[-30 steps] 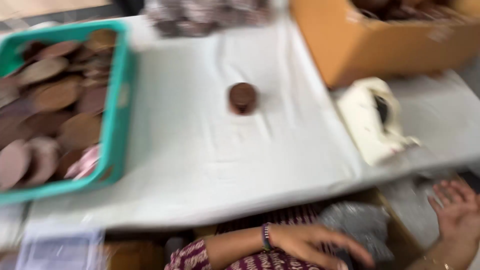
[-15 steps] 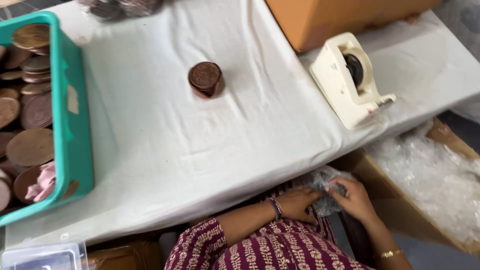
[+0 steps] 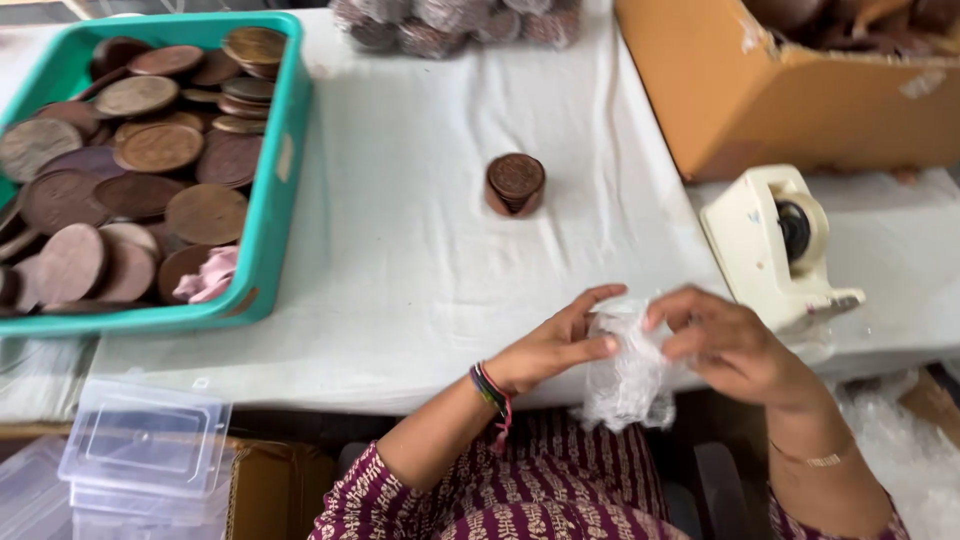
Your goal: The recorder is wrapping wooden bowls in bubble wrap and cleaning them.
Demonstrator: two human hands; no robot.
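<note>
White-clothed table (image 3: 420, 270) edge: left hand (image 3: 555, 348) and right hand (image 3: 735, 345) each grip bubble wrap (image 3: 628, 375) pinched between them

A crumpled sheet of clear bubble wrap (image 3: 628, 368) hangs pinched between both hands. It sits just over the table's near edge, drooping below it.

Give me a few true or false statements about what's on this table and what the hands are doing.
1. Both hands, the left hand and the right hand, hold a piece of bubble wrap. True.
2. The teal tray holds glass bottles. False: it holds brown discs.
3. A small stack of discs stands alone on the white cloth. True.
4. The tape dispenser sits inside the cardboard box. False: it stands on the table, in front of the box.
</note>
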